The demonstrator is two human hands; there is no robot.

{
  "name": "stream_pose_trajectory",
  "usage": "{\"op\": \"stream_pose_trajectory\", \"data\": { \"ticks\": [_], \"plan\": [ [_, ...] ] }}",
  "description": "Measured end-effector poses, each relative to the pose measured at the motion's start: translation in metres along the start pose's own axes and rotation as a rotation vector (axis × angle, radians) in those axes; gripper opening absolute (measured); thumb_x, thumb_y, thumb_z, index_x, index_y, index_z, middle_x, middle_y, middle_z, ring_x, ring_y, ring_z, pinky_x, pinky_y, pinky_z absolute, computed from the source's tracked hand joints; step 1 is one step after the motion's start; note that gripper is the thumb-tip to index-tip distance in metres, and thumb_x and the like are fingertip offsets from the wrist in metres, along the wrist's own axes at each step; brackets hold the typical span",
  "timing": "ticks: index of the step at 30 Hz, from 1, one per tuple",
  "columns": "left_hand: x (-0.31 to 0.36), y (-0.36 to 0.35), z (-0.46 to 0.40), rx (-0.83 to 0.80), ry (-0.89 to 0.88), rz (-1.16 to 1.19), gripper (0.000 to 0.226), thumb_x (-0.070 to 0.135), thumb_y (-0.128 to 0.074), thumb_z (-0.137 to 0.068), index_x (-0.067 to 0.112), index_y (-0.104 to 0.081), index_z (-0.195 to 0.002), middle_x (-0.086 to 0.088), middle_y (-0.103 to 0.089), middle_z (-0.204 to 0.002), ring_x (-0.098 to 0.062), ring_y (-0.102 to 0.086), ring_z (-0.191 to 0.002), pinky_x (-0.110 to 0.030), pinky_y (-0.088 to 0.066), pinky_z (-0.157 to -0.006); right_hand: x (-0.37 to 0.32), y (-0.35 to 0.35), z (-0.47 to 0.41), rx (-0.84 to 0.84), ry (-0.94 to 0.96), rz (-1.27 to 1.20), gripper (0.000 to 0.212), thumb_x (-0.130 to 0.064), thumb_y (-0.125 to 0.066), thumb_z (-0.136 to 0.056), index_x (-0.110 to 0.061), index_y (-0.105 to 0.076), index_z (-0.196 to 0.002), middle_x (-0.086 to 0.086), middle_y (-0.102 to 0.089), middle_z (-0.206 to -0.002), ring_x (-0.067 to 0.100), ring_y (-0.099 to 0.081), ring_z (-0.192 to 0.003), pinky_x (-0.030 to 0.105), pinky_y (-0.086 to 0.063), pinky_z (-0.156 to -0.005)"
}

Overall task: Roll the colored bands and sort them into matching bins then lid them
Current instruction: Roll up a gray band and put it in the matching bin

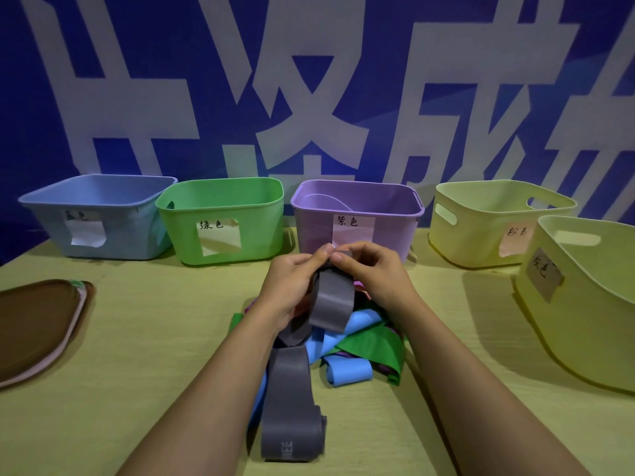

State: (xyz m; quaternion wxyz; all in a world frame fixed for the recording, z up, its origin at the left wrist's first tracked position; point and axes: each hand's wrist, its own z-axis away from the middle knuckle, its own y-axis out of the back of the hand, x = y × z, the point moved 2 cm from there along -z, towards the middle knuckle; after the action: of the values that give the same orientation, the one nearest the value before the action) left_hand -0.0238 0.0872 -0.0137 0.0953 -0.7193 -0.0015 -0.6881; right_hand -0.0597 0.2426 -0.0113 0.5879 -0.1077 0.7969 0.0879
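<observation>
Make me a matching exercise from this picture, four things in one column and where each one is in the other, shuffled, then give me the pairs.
Column one:
1. grey band
2. stack of lids
3. purple bin
4. blue bin

Column two:
A. far left of the row of bins
B. flat on the table at the left edge
C. pinched between the left hand and right hand
D. straight behind the hands, right of the green bin

Pairs: 1-C, 2-B, 3-D, 4-A
</observation>
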Motion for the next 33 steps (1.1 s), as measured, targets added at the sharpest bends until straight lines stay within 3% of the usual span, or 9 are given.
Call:
{"op": "stream_pose_trajectory", "data": {
  "ticks": [3, 7, 10, 15, 20, 25, 27, 30, 33],
  "plan": [
    [0.0000, 0.0020, -0.0018, 0.046, -0.044, -0.041, 0.033, 0.047, -0.079, -0.086, 0.015, -0.083, -0.095, -0.014, -0.079, -0.096, -0.031, -0.074, -0.099, -0.054, -0.053, -0.100, -0.0031, -0.0018, 0.0029, 0.000, -0.049, 0.048, 0.023, -0.037, -0.076, -0.090, -0.015, -0.078, -0.094, 0.011, -0.077, -0.093, 0.010, -0.069, -0.080, 0.030, -0.056, -0.074],
    [0.0000, 0.0020, -0.0028, 0.049, -0.066, -0.044, 0.035, 0.050, -0.079, -0.085, 0.017, -0.083, -0.097, -0.009, -0.080, -0.097, -0.032, -0.074, -0.102, -0.054, -0.055, -0.101, -0.0059, -0.0006, 0.0042, 0.079, -0.134, 0.157, 0.054, -0.065, -0.063, -0.088, -0.016, -0.079, -0.072, -0.002, -0.067, -0.064, 0.008, -0.058, -0.060, 0.023, -0.048, -0.062],
    [0.0017, 0.0008, -0.0022, 0.042, -0.085, -0.030, 0.030, 0.043, -0.079, -0.086, 0.014, -0.082, -0.095, -0.011, -0.080, -0.096, -0.034, -0.074, -0.103, -0.051, -0.055, -0.098, -0.0072, 0.0009, 0.0032, 0.109, -0.119, 0.156, 0.069, -0.069, -0.061, -0.087, -0.001, -0.076, -0.084, 0.017, -0.069, -0.072, 0.015, -0.060, -0.065, 0.030, -0.049, -0.063],
    [0.0032, 0.0001, -0.0017, 0.034, -0.135, -0.002, 0.006, 0.018, -0.078, -0.090, 0.017, -0.078, -0.096, -0.010, -0.080, -0.097, -0.027, -0.074, -0.103, -0.037, -0.058, -0.091, -0.0100, 0.0005, 0.0045, 0.121, -0.072, 0.158, 0.050, -0.057, -0.066, -0.091, -0.010, -0.079, -0.083, 0.006, -0.067, -0.067, 0.009, -0.056, -0.063, 0.027, -0.046, -0.059],
    [0.0029, -0.0003, 0.0001, 0.002, -0.182, -0.025, 0.023, 0.004, -0.080, -0.085, 0.015, -0.077, -0.104, -0.010, -0.079, -0.103, -0.027, -0.074, -0.105, -0.038, -0.059, -0.094, -0.0096, 0.0045, 0.0038, 0.121, -0.117, 0.225, 0.045, -0.058, -0.059, -0.095, -0.020, -0.077, -0.078, -0.015, -0.064, -0.053, -0.006, -0.055, -0.051, 0.011, -0.042, -0.052],
    [0.0059, -0.0033, 0.0050, -0.016, -0.186, -0.059, 0.029, -0.001, -0.080, -0.083, 0.016, -0.076, -0.106, -0.005, -0.080, -0.101, -0.013, -0.075, -0.094, -0.022, -0.058, -0.077, -0.0076, 0.0056, 0.0034, 0.178, -0.147, 0.259, 0.064, -0.069, -0.063, -0.087, -0.008, -0.078, -0.077, 0.012, -0.065, -0.059, 0.011, -0.056, -0.056, 0.028, -0.045, -0.056],
    [0.0074, -0.0037, 0.0061, -0.023, -0.194, -0.057, 0.030, -0.004, -0.080, -0.082, 0.015, -0.076, -0.105, -0.003, -0.079, -0.098, -0.009, -0.075, -0.090, -0.019, -0.056, -0.073, -0.0076, 0.0057, 0.0038, 0.195, -0.161, 0.259, 0.069, -0.070, -0.063, -0.086, -0.003, -0.075, -0.073, 0.003, -0.055, -0.050, 0.011, -0.049, -0.050, 0.025, -0.041, -0.052],
    [0.0066, -0.0030, 0.0049, -0.032, -0.212, -0.055, 0.033, -0.008, -0.080, -0.080, 0.015, -0.075, -0.104, -0.005, -0.079, -0.100, -0.015, -0.075, -0.097, -0.025, -0.060, -0.082, -0.0073, 0.0066, 0.0036, 0.186, -0.147, 0.237, 0.060, -0.061, -0.065, -0.090, -0.004, -0.075, -0.074, -0.006, -0.052, -0.045, 0.006, -0.047, -0.044, 0.018, -0.038, -0.047],
    [0.0055, -0.0018, 0.0039, -0.035, -0.200, -0.053, 0.035, -0.009, -0.079, -0.080, 0.017, -0.076, -0.103, -0.007, -0.079, -0.103, -0.020, -0.074, -0.103, -0.031, -0.061, -0.089, -0.0074, 0.0045, 0.0041, 0.141, -0.077, 0.222, 0.049, -0.054, -0.068, -0.092, -0.008, -0.078, -0.079, 0.007, -0.064, -0.057, 0.007, -0.052, -0.053, 0.024, -0.042, -0.053]
  ]
}}
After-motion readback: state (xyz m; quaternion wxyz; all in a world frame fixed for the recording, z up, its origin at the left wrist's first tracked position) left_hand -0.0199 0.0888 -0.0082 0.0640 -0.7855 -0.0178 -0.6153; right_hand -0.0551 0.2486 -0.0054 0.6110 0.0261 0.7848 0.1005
